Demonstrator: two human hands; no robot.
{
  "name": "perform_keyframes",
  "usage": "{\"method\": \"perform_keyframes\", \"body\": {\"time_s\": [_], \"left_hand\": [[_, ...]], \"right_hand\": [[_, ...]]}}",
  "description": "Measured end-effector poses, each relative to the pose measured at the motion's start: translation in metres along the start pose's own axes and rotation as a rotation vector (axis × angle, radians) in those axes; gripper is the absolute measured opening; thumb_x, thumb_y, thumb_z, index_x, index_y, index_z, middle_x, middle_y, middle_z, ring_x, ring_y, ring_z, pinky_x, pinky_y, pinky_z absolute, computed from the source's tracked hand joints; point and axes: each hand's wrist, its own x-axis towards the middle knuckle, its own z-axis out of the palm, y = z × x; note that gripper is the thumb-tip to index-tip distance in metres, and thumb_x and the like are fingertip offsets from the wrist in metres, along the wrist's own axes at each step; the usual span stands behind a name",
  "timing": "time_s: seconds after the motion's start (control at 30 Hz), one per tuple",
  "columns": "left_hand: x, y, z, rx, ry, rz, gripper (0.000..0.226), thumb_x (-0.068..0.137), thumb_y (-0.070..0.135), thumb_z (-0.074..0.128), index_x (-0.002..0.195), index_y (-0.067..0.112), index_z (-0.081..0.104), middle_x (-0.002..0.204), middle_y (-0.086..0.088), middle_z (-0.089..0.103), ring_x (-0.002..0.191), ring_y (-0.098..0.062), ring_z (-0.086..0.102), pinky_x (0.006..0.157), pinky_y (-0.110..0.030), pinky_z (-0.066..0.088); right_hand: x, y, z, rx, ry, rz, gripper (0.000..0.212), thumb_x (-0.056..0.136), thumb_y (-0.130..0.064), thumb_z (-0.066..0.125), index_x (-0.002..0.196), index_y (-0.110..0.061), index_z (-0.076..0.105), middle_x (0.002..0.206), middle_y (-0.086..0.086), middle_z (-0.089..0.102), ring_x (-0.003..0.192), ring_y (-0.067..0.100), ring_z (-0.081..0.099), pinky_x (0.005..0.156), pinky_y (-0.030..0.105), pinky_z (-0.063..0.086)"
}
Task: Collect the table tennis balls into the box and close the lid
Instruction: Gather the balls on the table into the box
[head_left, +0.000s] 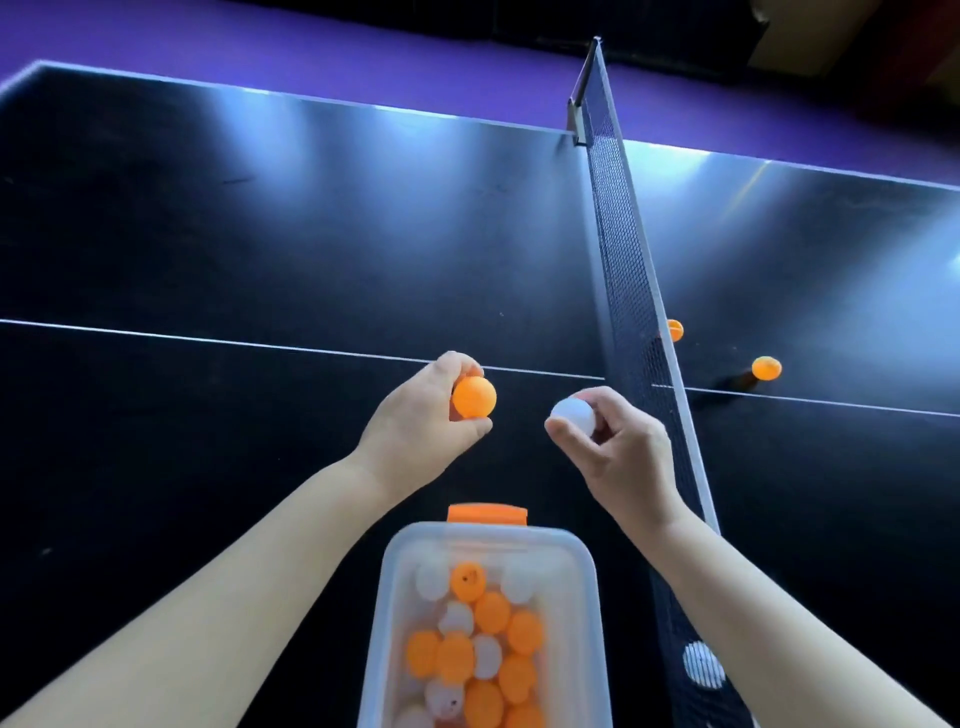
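Observation:
My left hand (415, 431) pinches an orange ball (474, 397) above the dark table. My right hand (621, 452) holds a white ball (574, 413) between thumb and fingers, close to the net. Below both hands stands a clear plastic box (387, 613) with an orange clip (487, 513) at its far end, open on top and holding several orange and white balls. Beyond the net lie two orange balls (674, 330) (767, 368) on the table. A white ball (702, 665) shows through the net at the lower right. No lid is visible.
The net (621, 270) runs from the far edge toward me, right of the box. A white centre line (208, 340) crosses the black table (260, 208). Purple floor (260, 47) lies past the far edge.

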Motion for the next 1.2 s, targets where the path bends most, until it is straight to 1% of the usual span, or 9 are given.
{"method": "perform_keyframes", "body": {"time_s": [0.13,0.27,0.4,0.5,0.6,0.67,0.77,0.93,1.2], "left_hand": [[-0.071,0.02,-0.002,-0.087,-0.002,-0.005,0.04,0.077,0.025,0.073,0.111,0.034,0.055,0.093,0.012,0.056,0.082,-0.009,0.057,0.076,-0.029,0.049],[-0.143,0.025,0.0,0.013,0.004,-0.072,0.038,0.077,0.033,0.073,0.112,0.034,0.059,0.085,0.012,0.052,0.074,-0.004,0.05,0.068,-0.024,0.04],[-0.205,0.023,-0.001,0.088,-0.031,-0.222,0.052,0.079,0.031,0.069,0.128,0.036,0.05,0.1,0.01,0.054,0.077,-0.005,0.048,0.069,-0.024,0.04],[-0.242,0.019,-0.002,0.143,0.022,-0.29,0.053,0.081,0.029,0.065,0.13,0.036,0.046,0.105,0.01,0.05,0.076,-0.005,0.05,0.064,-0.022,0.042],[-0.271,0.017,0.003,0.219,0.021,-0.387,0.056,0.083,0.032,0.06,0.135,0.026,0.038,0.119,0.005,0.048,0.093,-0.014,0.055,0.071,-0.028,0.046],[-0.285,0.018,0.007,0.172,-0.072,-0.456,0.055,0.085,0.035,0.057,0.134,0.022,0.037,0.12,0.004,0.052,0.098,-0.016,0.057,0.07,-0.028,0.046],[-0.299,0.021,0.009,0.133,-0.178,-0.455,0.029,0.084,0.025,0.054,0.112,0.019,0.047,0.094,0.002,0.063,0.079,-0.017,0.061,0.063,-0.034,0.051],[-0.323,0.035,-0.002,0.008,-0.073,-0.349,0.017,0.082,0.01,0.046,0.097,0.017,0.05,0.085,-0.001,0.06,0.075,-0.018,0.057,0.061,-0.032,0.046],[-0.38,0.096,-0.025,-0.193,0.033,0.043,0.027,0.088,0.025,0.054,0.115,0.02,0.05,0.086,0.009,0.057,0.078,-0.01,0.055,0.063,-0.024,0.04]], "right_hand": [[-0.07,-0.014,-0.028,-0.055,-0.111,-0.103,0.03,0.065,-0.056,0.06,0.083,-0.032,0.061,0.062,-0.005,0.06,0.062,0.018,0.055,0.061,0.036,0.05],[-0.125,-0.024,-0.045,-0.044,-0.347,-0.104,0.05,0.062,-0.057,0.065,0.103,-0.027,0.064,0.057,-0.009,0.047,0.057,0.008,0.047,0.06,0.028,0.044],[-0.174,-0.015,-0.051,-0.024,-0.163,-0.019,0.033,0.074,-0.021,0.075,0.105,-0.023,0.064,0.061,-0.011,0.046,0.059,0.005,0.048,0.059,0.023,0.039],[-0.215,-0.015,-0.052,-0.116,-0.08,0.082,0.037,0.079,-0.022,0.07,0.114,-0.019,0.058,0.086,-0.011,0.052,0.07,0.004,0.05,0.062,0.027,0.04],[-0.247,-0.019,-0.051,-0.222,-0.193,0.271,0.051,0.083,-0.037,0.065,0.126,-0.016,0.046,0.115,-0.005,0.051,0.092,0.016,0.057,0.065,0.029,0.039],[-0.263,-0.024,-0.052,-0.275,-0.271,0.355,0.04,0.086,-0.041,0.059,0.116,-0.018,0.047,0.108,-0.004,0.056,0.086,0.021,0.058,0.064,0.032,0.041],[-0.285,-0.031,-0.056,-0.258,-0.292,0.441,0.019,0.089,-0.03,0.052,0.101,-0.017,0.047,0.089,-0.001,0.062,0.076,0.022,0.057,0.068,0.036,0.047],[-0.321,-0.058,-0.069,-0.119,-0.115,0.508,0.017,0.088,-0.03,0.05,0.095,-0.014,0.049,0.073,-0.008,0.052,0.074,0.021,0.053,0.067,0.035,0.043],[-0.412,-0.108,-0.126,0.136,0.334,0.576,0.017,0.081,-0.02,0.064,0.094,-0.017,0.052,0.077,-0.007,0.056,0.071,0.01,0.054,0.068,0.029,0.05]]}}
